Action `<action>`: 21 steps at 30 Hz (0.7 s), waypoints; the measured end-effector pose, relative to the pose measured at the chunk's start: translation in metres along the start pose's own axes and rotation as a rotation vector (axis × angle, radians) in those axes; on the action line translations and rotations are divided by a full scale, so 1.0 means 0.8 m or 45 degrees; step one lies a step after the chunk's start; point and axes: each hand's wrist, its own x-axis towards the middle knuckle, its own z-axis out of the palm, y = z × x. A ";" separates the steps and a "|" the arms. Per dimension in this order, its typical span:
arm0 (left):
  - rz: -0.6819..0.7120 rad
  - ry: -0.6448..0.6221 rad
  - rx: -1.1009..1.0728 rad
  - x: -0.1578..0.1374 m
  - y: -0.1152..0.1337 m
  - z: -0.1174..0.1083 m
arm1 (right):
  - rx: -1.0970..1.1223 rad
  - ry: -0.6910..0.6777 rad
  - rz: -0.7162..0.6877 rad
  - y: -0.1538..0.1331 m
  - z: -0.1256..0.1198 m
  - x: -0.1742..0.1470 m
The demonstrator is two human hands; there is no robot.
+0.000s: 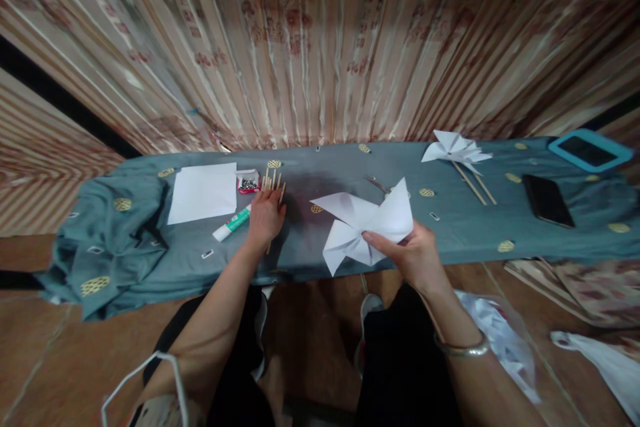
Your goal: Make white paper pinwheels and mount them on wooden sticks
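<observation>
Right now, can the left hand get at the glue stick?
Probably yes: the glue stick lies close by the left hand, its white end uncovered, though that hand is on the wooden sticks.

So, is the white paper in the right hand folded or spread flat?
Folded: the paper shows pointed blades fanning out around a creased middle, held by the right hand.

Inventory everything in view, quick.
paper pinwheel: 1, white, centre
stick pinwheels: apparently 2, white, right
wooden sticks: several, tan, centre-left
paper: count unclear, white, left
small box: 1, red, left
glue stick: 1, green-white, left
scissors: 1, grey, centre
phone: 1, black, right
tablet: 1, blue-rimmed, right
cloth: 1, grey-green, beneath items
curtain: 1, beige, behind
plastic bag: 1, clear, floor
left hand: 1, on sticks
right hand: 1, holding pinwheel
</observation>
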 end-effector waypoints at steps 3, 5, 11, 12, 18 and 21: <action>-0.027 0.017 -0.055 0.009 -0.002 0.005 | 0.004 -0.056 -0.046 0.004 -0.001 -0.004; -0.035 0.019 -0.113 0.012 -0.002 0.006 | -0.067 -0.093 -0.116 0.007 0.000 -0.008; -0.076 -0.003 -0.403 0.006 0.024 -0.005 | -0.376 -0.115 -0.287 0.003 0.011 -0.027; -0.096 -0.014 -0.513 0.003 0.034 -0.010 | -0.409 -0.106 -0.319 0.000 0.013 -0.031; -0.619 -0.283 -1.732 -0.020 0.097 -0.046 | -0.542 -0.053 -0.671 -0.018 0.028 -0.047; -0.783 -0.428 -1.863 -0.035 0.116 -0.060 | -0.523 -0.049 -0.712 -0.024 0.029 -0.044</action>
